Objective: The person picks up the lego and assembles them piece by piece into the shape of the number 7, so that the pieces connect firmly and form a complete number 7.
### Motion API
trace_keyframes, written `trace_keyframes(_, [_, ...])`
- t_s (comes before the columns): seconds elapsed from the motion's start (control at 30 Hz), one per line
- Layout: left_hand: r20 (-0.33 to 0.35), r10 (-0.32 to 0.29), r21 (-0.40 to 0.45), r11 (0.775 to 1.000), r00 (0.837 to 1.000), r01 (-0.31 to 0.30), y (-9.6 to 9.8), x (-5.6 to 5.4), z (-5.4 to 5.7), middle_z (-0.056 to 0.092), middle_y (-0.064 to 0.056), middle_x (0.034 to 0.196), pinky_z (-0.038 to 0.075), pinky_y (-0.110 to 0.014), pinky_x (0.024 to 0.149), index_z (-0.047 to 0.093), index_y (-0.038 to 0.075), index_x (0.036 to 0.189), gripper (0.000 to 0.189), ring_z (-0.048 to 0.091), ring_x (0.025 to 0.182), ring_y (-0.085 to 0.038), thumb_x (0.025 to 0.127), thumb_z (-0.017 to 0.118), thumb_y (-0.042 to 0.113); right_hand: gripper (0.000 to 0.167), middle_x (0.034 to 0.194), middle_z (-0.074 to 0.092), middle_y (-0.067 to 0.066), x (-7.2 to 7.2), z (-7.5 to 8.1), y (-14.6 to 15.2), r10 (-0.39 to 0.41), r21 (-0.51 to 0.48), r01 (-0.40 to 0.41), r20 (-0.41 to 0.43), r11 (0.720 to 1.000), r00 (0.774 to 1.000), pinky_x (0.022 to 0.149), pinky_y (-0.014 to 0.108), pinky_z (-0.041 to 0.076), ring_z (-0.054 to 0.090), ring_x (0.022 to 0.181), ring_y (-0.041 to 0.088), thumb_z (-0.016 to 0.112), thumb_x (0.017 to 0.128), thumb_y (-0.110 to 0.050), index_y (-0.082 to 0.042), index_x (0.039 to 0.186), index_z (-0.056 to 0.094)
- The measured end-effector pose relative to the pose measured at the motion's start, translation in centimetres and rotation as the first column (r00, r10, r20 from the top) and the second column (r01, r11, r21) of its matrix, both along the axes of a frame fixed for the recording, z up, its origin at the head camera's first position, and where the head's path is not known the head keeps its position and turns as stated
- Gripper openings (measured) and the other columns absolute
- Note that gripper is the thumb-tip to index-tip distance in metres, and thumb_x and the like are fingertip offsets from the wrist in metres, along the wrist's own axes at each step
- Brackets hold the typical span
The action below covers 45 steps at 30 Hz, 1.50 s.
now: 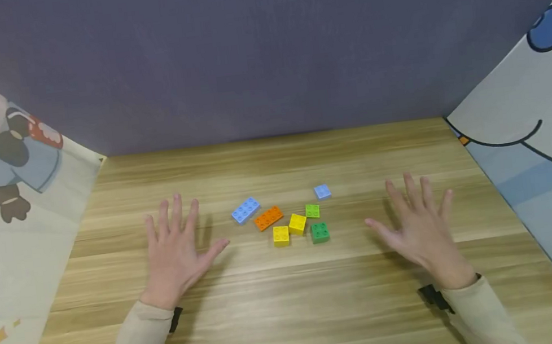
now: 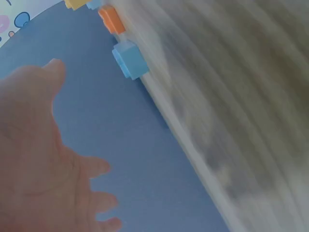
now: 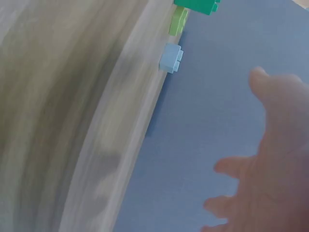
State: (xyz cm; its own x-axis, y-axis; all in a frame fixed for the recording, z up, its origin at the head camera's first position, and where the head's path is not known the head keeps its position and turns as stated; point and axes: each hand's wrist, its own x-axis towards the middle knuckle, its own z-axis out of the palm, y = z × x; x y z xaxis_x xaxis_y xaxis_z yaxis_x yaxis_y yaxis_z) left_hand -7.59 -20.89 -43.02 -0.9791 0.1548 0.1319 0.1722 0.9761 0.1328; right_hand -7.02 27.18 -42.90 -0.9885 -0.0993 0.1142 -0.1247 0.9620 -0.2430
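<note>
Several toy building blocks lie loose on the wooden table between the hands. Nearest my left hand (image 1: 175,257) is a long blue block (image 1: 246,210), with an orange block (image 1: 268,218) beside it. Two yellow blocks (image 1: 281,236) sit in the middle. On the right side are a light green block (image 1: 313,211), a dark green block (image 1: 320,233) and a small blue block (image 1: 322,191). My right hand (image 1: 420,229) is apart from them, to their right. Both hands have spread fingers and hold nothing. The left wrist view shows the long blue block (image 2: 130,60) beyond the thumb.
The wooden table (image 1: 292,317) ends at a dark blue-grey wall (image 1: 262,54) at the back. Cartoon-printed panels flank it, one at the left (image 1: 14,253) and one at the right (image 1: 536,165). Black straps show at both wrists.
</note>
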Motion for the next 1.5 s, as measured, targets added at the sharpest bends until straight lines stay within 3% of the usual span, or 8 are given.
trace_keyframes(0.17, [0.03, -0.018, -0.004, 1.0, 0.999, 0.018, 0.4, 0.0, -0.3, 0.011, -0.025, 0.177, 0.005, -0.073, 0.129, 0.028, 0.01, 0.169, 0.109, 0.011, 0.163, -0.051, 0.092, 0.055, 0.082, 0.096, 0.178, 0.01, 0.024, -0.2, -0.3, -0.5, 0.038, -0.033, -0.04, -0.068, 0.999, 0.997, 0.119, 0.084, -0.012, 0.007, 0.16, 0.06, 0.061, 0.096, -0.07, -0.014, 0.169, 0.031])
trace_keyframes(0.57, [-0.05, -0.115, 0.033, 0.993, 0.992, 0.117, 1.1, -0.1, -0.6, 0.018, -0.024, 0.177, 0.016, -0.073, 0.128, 0.032, 0.011, 0.168, 0.109, 0.021, 0.161, -0.049, 0.088, 0.063, 0.079, 0.095, 0.175, 0.019, 0.027, -0.2, -0.3, -1.7, 0.071, -0.028, -0.074, -0.089, 0.997, 0.994, 0.122, 0.082, -0.009, 0.017, 0.158, 0.061, 0.064, 0.094, -0.07, -0.013, 0.166, 0.038])
trace_keyframes(0.67, [-0.059, -0.143, 0.034, 0.989, 0.988, 0.145, 1.4, -0.1, -0.7, 0.02, -0.024, 0.176, 0.021, -0.071, 0.128, 0.032, 0.01, 0.167, 0.108, 0.023, 0.161, -0.048, 0.089, 0.065, 0.077, 0.093, 0.173, 0.026, 0.029, -0.2, -0.4, -2.0, 0.101, -0.053, -0.107, -0.098, 0.993, 0.99, 0.12, 0.086, 0.005, 0.025, 0.156, 0.06, 0.069, 0.092, -0.067, -0.011, 0.163, 0.043])
trace_keyframes(0.77, [-0.07, -0.169, 0.055, 0.983, 0.983, 0.173, 1.8, -0.1, -0.8, 0.022, -0.026, 0.175, 0.027, -0.069, 0.127, 0.032, 0.007, 0.167, 0.107, 0.028, 0.159, -0.048, 0.09, 0.068, 0.071, 0.088, 0.167, 0.037, 0.03, -0.5, -0.5, -2.4, 0.172, -0.112, -0.189, -0.145, 0.976, 0.974, 0.115, 0.086, 0.026, 0.038, 0.149, 0.058, 0.078, 0.09, -0.055, -0.007, 0.158, 0.048])
trace_keyframes(0.97, [-0.068, -0.234, 0.185, 0.952, 0.97, 0.242, 3.0, 0.0, -0.6, 0.028, -0.025, 0.173, 0.041, -0.067, 0.119, 0.036, 0.007, 0.165, 0.098, 0.041, 0.152, -0.049, 0.092, 0.077, 0.058, 0.068, 0.144, 0.064, 0.027, -0.9, -0.6, -3.3, 0.308, -0.242, -0.368, -0.251, 0.898, 0.917, 0.105, 0.067, 0.052, 0.064, 0.128, 0.05, 0.087, 0.087, -0.023, 0.003, 0.144, 0.061])
trace_keyframes(1.07, [-0.042, -0.263, 0.279, 0.923, 0.964, 0.265, 3.9, 0.1, -0.4, 0.033, -0.022, 0.172, 0.044, -0.068, 0.116, 0.041, 0.008, 0.162, 0.09, 0.045, 0.149, -0.048, 0.093, 0.078, 0.052, 0.058, 0.135, 0.071, 0.023, -0.9, -0.6, -3.9, 0.331, -0.289, -0.39, -0.233, 0.874, 0.914, 0.098, 0.059, 0.059, 0.071, 0.117, 0.043, 0.088, 0.086, -0.018, 0.003, 0.136, 0.067])
trace_keyframes(1.23, [0.016, -0.288, 0.394, 0.882, 0.957, 0.259, 5.2, 0.2, -0.3, 0.046, -0.018, 0.165, 0.045, -0.068, 0.115, 0.049, 0.011, 0.159, 0.079, 0.051, 0.146, -0.044, 0.095, 0.079, 0.047, 0.053, 0.126, 0.075, 0.021, -0.9, -0.5, -4.8, 0.347, -0.347, -0.38, -0.153, 0.858, 0.925, 0.081, 0.051, 0.064, 0.075, 0.098, 0.034, 0.087, 0.088, -0.017, 0.002, 0.134, 0.068])
trace_keyframes(1.5, [0.083, -0.328, 0.359, 0.891, 0.941, 0.279, 7.2, 0.2, -0.6, 0.056, -0.016, 0.158, 0.05, -0.062, 0.113, 0.054, 0.009, 0.155, 0.072, 0.058, 0.141, -0.041, 0.097, 0.076, 0.045, 0.054, 0.125, 0.075, 0.019, -0.9, -1.0, -6.1, 0.37, -0.449, -0.34, -0.023, 0.826, 0.929, 0.08, 0.044, 0.065, 0.074, 0.096, 0.026, 0.086, 0.09, -0.014, 0.0, 0.139, 0.066])
